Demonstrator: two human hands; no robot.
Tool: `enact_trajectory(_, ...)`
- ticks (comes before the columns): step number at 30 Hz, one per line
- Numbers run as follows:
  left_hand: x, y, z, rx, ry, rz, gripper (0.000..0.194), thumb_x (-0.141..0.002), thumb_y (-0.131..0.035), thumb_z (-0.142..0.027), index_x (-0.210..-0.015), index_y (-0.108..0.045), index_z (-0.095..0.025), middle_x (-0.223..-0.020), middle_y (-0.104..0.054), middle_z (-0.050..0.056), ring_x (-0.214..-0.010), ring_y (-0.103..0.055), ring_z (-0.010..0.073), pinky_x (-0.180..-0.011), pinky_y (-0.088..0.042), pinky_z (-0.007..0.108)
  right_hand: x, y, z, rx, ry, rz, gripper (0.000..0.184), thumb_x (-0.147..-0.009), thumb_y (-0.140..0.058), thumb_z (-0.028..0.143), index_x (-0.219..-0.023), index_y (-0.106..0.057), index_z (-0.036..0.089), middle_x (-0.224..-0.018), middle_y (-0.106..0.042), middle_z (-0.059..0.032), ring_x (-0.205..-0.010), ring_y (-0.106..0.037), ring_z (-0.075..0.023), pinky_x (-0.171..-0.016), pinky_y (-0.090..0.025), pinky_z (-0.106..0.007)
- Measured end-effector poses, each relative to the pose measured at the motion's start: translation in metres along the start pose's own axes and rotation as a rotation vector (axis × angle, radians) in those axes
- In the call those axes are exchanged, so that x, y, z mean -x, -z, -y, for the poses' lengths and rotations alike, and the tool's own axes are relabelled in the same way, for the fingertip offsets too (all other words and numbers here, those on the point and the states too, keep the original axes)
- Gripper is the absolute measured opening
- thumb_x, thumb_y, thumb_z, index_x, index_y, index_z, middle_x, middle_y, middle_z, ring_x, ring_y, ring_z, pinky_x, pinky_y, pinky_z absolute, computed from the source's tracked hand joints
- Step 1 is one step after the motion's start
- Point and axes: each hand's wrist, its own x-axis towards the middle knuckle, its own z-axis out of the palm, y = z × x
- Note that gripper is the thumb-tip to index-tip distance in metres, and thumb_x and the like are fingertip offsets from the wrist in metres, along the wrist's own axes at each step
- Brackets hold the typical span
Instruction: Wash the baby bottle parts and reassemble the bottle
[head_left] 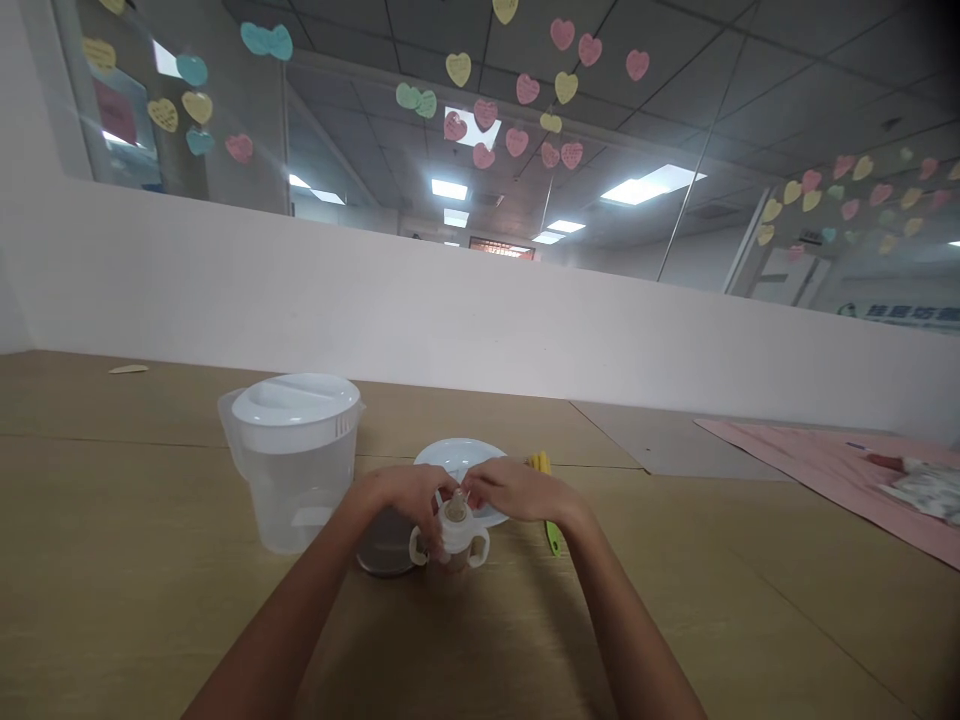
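A baby bottle (452,548) with a pale nipple, a white collar and two side handles stands upright on the table in front of me. My left hand (409,495) is closed at the bottle's upper left, some of its fingers lying against the collar and handle. On the other side, my right hand (519,488) pinches its fingertips together right by the nipple; what they hold, if anything, is too small to make out. Behind both hands lies a white plate (459,449), partly covered by them. A dark round item (386,545) rests under my left wrist, partly hidden.
To the left stands a clear plastic pitcher (296,490) with a white lid. A brush with yellow bristles and a green handle (553,540) lies to the right of the plate. A pink cloth (795,460) covers the far right. A white wall (450,320) rises behind the table.
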Motion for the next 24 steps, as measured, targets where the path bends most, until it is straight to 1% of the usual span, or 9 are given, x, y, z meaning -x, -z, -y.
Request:
enact_trajectory(2, 0.001, 0.001, 0.0, 0.023, -0.005, 0.013, 0.06, -0.04, -0.075, -0.036, -0.097, -0.06, -0.022, -0.089, -0.066, -0.001, -0.079, -0.06, 0.0189, -0.061, -0.042, 0.022, 0.003, -0.001, 0.01, 0.057, 0.005, 0.013, 0.032, -0.085, -0.031, 0.023, -0.073, -0.059, 0.014, -0.073, -0.059, -0.0034, -0.063, -0.048, -0.0112, -0.054, -0.03, -0.022)
enact_trajectory(5, 0.001, 0.001, 0.0, 0.036, -0.017, 0.038, 0.057, -0.042, -0.075, -0.033, -0.096, -0.061, -0.022, -0.09, -0.066, -0.001, -0.08, -0.061, 0.0192, -0.061, -0.042, 0.021, 0.006, -0.001, 0.019, 0.101, -0.012, 0.014, 0.032, -0.086, -0.03, 0.022, -0.07, -0.056, 0.013, -0.067, -0.056, -0.0037, -0.06, -0.047, -0.0107, -0.052, -0.028, -0.022)
enact_trajectory(9, 0.001, 0.0, -0.001, 0.005, -0.029, 0.048, 0.057, -0.044, -0.073, -0.032, -0.098, -0.06, -0.023, -0.092, -0.066, -0.001, -0.079, -0.061, 0.0184, -0.059, -0.042, 0.021, 0.008, 0.002, 0.02, 0.06, -0.016, 0.053, 0.031, -0.086, -0.029, 0.023, -0.071, -0.056, 0.014, -0.068, -0.057, -0.0038, -0.062, -0.05, -0.0109, -0.052, -0.029, -0.022)
enact_trajectory(12, 0.0, -0.002, -0.004, -0.081, -0.013, 0.007, 0.056, -0.045, -0.072, -0.032, -0.098, -0.059, -0.022, -0.091, -0.066, -0.001, -0.078, -0.06, 0.019, -0.056, -0.042, 0.021, 0.01, 0.002, 0.02, 0.062, -0.058, 0.054, 0.034, -0.086, -0.032, 0.031, -0.069, -0.057, 0.015, -0.068, -0.057, -0.0029, -0.061, -0.05, -0.0112, -0.051, -0.029, -0.022)
enact_trajectory(15, -0.004, -0.006, -0.007, -0.16, 0.002, 0.014, 0.05, -0.045, -0.069, -0.026, -0.093, -0.06, -0.019, -0.083, -0.065, -0.002, -0.073, -0.059, 0.019, -0.051, -0.04, 0.021, 0.011, 0.0, 0.023, 0.088, -0.126, 0.022, 0.033, -0.079, -0.044, 0.044, -0.07, -0.061, 0.017, -0.069, -0.06, -0.003, -0.062, -0.052, -0.0125, -0.051, -0.03, -0.022)
enact_trajectory(18, -0.01, -0.01, -0.008, -0.147, -0.061, 0.028, 0.043, -0.045, -0.068, -0.02, -0.087, -0.06, -0.018, -0.081, -0.064, -0.003, -0.073, -0.058, 0.0174, -0.054, -0.041, 0.02, 0.01, -0.003, 0.03, 0.161, -0.191, -0.024, 0.036, -0.07, -0.054, 0.051, -0.073, -0.063, 0.017, -0.072, -0.063, -0.005, -0.064, -0.054, -0.0153, -0.049, -0.03, -0.023)
enact_trajectory(21, -0.014, -0.012, -0.007, -0.128, -0.102, 0.002, 0.04, -0.044, -0.07, -0.022, -0.083, -0.06, -0.017, -0.08, -0.064, -0.002, -0.072, -0.057, 0.0168, -0.055, -0.041, 0.021, 0.008, -0.007, 0.038, 0.273, -0.231, -0.046, 0.038, -0.067, -0.055, 0.051, -0.075, -0.065, 0.016, -0.074, -0.064, -0.0073, -0.065, -0.056, -0.0176, -0.047, -0.028, -0.024)
enact_trajectory(24, -0.016, -0.013, -0.004, -0.142, -0.086, 0.008, 0.035, -0.043, -0.071, -0.026, -0.075, -0.061, -0.015, -0.072, -0.062, -0.002, -0.064, -0.055, 0.0161, -0.049, -0.039, 0.021, 0.005, -0.008, 0.043, 0.363, -0.228, -0.053, 0.034, -0.068, -0.056, 0.046, -0.076, -0.066, 0.015, -0.075, -0.065, -0.0085, -0.066, -0.058, -0.0186, -0.047, -0.026, -0.025)
